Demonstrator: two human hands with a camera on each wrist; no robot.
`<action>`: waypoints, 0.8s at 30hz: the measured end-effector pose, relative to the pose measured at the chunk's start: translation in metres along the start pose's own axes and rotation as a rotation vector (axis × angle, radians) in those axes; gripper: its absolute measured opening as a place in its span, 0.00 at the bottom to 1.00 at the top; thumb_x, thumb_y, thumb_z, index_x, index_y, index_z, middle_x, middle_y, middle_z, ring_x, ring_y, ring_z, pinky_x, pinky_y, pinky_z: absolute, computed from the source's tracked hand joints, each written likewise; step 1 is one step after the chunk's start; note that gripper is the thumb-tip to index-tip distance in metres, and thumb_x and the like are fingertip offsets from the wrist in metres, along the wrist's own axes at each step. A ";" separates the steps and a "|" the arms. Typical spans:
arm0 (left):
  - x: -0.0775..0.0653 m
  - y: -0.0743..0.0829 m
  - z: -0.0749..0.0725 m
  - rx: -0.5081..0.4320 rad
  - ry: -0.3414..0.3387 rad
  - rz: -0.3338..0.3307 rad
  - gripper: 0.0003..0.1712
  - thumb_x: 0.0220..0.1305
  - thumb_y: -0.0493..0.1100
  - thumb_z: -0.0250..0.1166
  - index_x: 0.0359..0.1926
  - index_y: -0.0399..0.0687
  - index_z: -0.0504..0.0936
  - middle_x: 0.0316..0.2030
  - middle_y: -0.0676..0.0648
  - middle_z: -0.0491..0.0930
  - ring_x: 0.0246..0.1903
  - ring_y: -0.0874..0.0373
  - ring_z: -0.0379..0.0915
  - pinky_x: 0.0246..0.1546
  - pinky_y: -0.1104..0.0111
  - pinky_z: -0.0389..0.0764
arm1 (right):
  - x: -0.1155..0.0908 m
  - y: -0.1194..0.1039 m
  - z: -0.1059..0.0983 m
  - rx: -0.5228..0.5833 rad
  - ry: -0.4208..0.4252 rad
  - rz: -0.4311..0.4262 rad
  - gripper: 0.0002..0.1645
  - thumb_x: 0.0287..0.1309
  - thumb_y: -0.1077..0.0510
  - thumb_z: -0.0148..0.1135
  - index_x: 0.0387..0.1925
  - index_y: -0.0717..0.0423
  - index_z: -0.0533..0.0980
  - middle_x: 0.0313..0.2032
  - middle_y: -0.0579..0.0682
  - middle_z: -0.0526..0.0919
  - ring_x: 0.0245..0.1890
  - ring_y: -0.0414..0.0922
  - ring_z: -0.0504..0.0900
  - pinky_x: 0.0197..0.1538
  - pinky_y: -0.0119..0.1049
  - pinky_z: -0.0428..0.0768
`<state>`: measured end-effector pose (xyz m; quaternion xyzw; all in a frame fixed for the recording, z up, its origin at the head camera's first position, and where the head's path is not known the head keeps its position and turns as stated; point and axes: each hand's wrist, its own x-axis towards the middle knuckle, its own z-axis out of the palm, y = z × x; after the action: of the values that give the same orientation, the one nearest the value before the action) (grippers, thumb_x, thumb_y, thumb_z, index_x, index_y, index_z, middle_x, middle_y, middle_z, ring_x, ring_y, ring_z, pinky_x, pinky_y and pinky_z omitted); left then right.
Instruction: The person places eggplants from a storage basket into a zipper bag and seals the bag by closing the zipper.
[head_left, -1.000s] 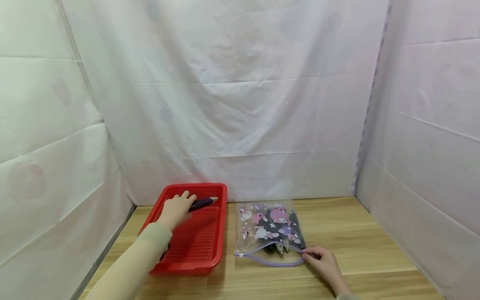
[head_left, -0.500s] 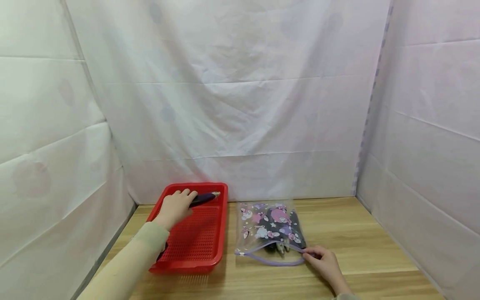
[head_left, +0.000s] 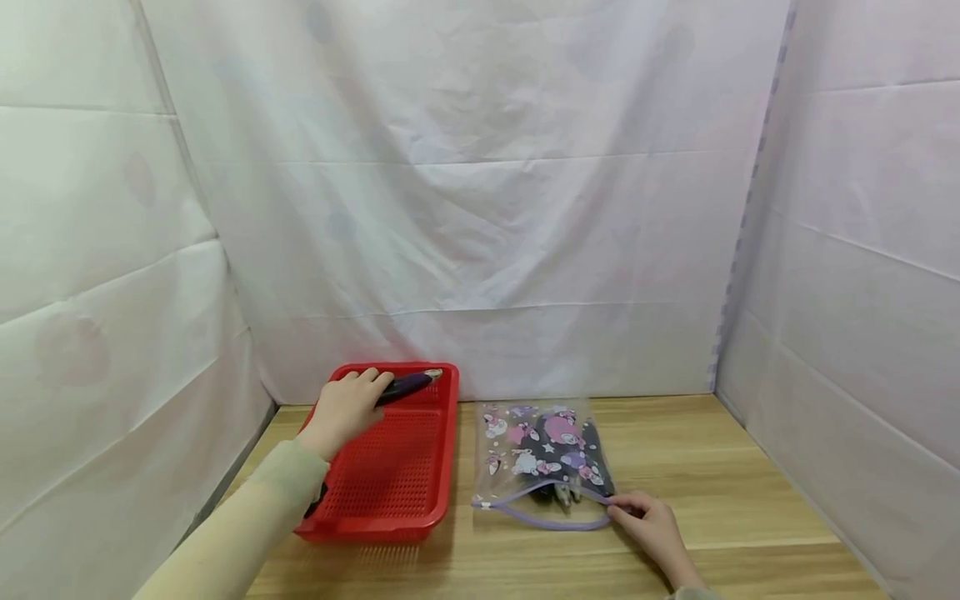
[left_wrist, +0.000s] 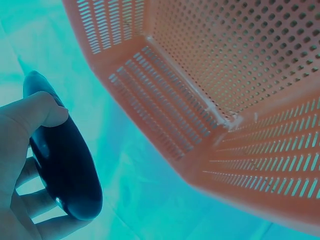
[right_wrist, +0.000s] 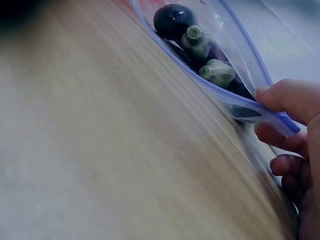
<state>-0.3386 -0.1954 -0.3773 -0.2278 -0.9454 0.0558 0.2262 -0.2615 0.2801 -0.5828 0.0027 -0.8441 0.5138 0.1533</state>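
My left hand (head_left: 348,412) grips a dark purple eggplant (head_left: 403,388) above the far end of the red basket (head_left: 375,531). In the left wrist view, the thumb and fingers wrap the glossy eggplant (left_wrist: 65,155) beside the basket's slotted wall (left_wrist: 155,100). At the right, my right hand (head_left: 651,529) pinches the corner of a clear zip bag (head_left: 487,479) with cartoon prints and a purple zip edge. The bag's mouth gapes. Inside it lie several eggplants (right_wrist: 217,73), two with pale stem ends facing the opening, as the right wrist view shows.
The basket and bag lie side by side on a wood-grain table (head_left: 675,450). White cloth (head_left: 480,233) hangs behind and on both sides, close to the basket's far rim. A white slider (head_left: 484,505) sits at the left end of the bag's zip.
My left hand has lifted the eggplant slightly, up toward the basket's far rim. The right hand keeps its pinch on the bag's corner. The head view has shifted a little.
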 end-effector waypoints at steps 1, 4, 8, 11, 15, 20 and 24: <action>0.000 0.001 -0.002 -0.003 -0.002 0.000 0.21 0.52 0.41 0.70 0.48 0.47 0.77 0.38 0.46 0.78 0.29 0.50 0.73 0.21 0.56 0.76 | 0.000 0.000 0.000 -0.001 0.002 -0.003 0.06 0.46 0.63 0.75 0.29 0.52 0.86 0.27 0.43 0.81 0.26 0.36 0.72 0.31 0.30 0.71; -0.002 0.005 -0.006 -0.002 -0.014 0.006 0.22 0.52 0.42 0.71 0.49 0.48 0.77 0.37 0.47 0.77 0.29 0.51 0.73 0.21 0.58 0.75 | 0.001 0.001 0.000 -0.007 0.003 -0.012 0.06 0.46 0.63 0.75 0.29 0.52 0.86 0.27 0.43 0.81 0.26 0.36 0.72 0.30 0.30 0.71; -0.004 0.010 -0.008 -0.003 -0.019 0.016 0.20 0.51 0.42 0.71 0.46 0.49 0.77 0.36 0.48 0.76 0.27 0.53 0.71 0.19 0.61 0.73 | 0.001 0.003 0.000 -0.012 0.006 -0.022 0.06 0.45 0.64 0.75 0.28 0.52 0.85 0.26 0.43 0.81 0.26 0.36 0.71 0.30 0.30 0.71; -0.005 0.015 -0.009 -0.009 -0.019 0.019 0.19 0.52 0.42 0.71 0.45 0.49 0.76 0.35 0.49 0.76 0.26 0.54 0.70 0.18 0.63 0.72 | 0.001 0.004 0.001 -0.014 0.008 -0.020 0.06 0.45 0.64 0.75 0.28 0.52 0.85 0.27 0.43 0.81 0.26 0.36 0.72 0.31 0.30 0.71; -0.005 0.021 -0.011 -0.026 -0.012 0.040 0.19 0.51 0.41 0.71 0.45 0.49 0.76 0.34 0.50 0.76 0.26 0.54 0.71 0.18 0.64 0.72 | 0.001 0.004 0.001 -0.014 0.006 -0.008 0.06 0.46 0.64 0.74 0.29 0.52 0.85 0.28 0.43 0.81 0.26 0.36 0.72 0.31 0.30 0.71; -0.006 0.029 -0.015 -0.028 0.003 0.062 0.21 0.50 0.42 0.73 0.46 0.49 0.77 0.35 0.50 0.77 0.26 0.55 0.71 0.18 0.66 0.72 | 0.002 0.004 0.001 -0.021 -0.004 -0.007 0.06 0.46 0.63 0.74 0.29 0.52 0.85 0.28 0.43 0.81 0.26 0.36 0.72 0.31 0.30 0.71; -0.006 0.036 -0.017 -0.024 0.017 0.073 0.21 0.51 0.43 0.73 0.47 0.49 0.78 0.35 0.50 0.78 0.26 0.55 0.72 0.18 0.65 0.73 | 0.001 0.003 0.001 -0.026 -0.002 -0.011 0.06 0.46 0.63 0.75 0.28 0.52 0.85 0.27 0.43 0.81 0.26 0.36 0.72 0.31 0.30 0.71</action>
<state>-0.3113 -0.1660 -0.3726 -0.2654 -0.9351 0.0510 0.2294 -0.2635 0.2812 -0.5850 0.0058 -0.8507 0.5022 0.1554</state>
